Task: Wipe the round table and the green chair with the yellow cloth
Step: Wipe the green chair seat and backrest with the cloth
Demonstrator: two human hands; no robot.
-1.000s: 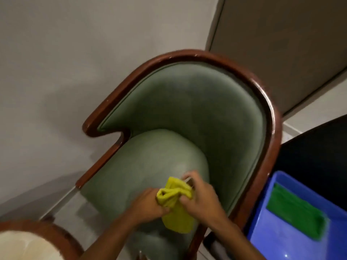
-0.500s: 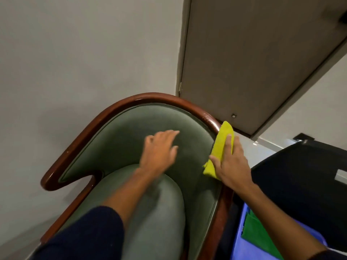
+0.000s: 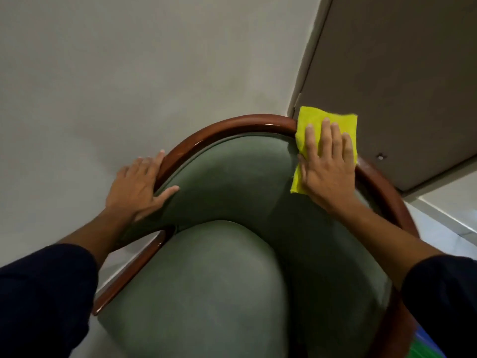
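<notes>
Pressing flat with fingers [image 3: 325, 140] spread and extended, the right hand [image 3: 327, 171] holds the yellow cloth [image 3: 322, 118] against the upper right of the chair back; nothing is gripped, the palm simply pins the cloth down. That cloth lies draped over the wooden rim [image 3: 232, 126], its top edge reaching past the rim and its lower corner hanging onto the green upholstery just below the hand's thumb side.

On the other side, the left hand [image 3: 136, 187] clasps the rim where it curves down toward the armrest: four fingers lie over the outer side of the wood and the thumb [image 3: 167, 191] rests on the inner padding, so the hand is closed loosely around the frame. It looks slightly blurred.

Both forearms run back to dark sleeves [image 3: 44, 288] at the lower corners. Between them sits the green chair [image 3: 219, 280], its rounded seat cushion under the camera. Behind it stand a pale wall [image 3: 129, 60] and a brown door [image 3: 402, 73].
</notes>
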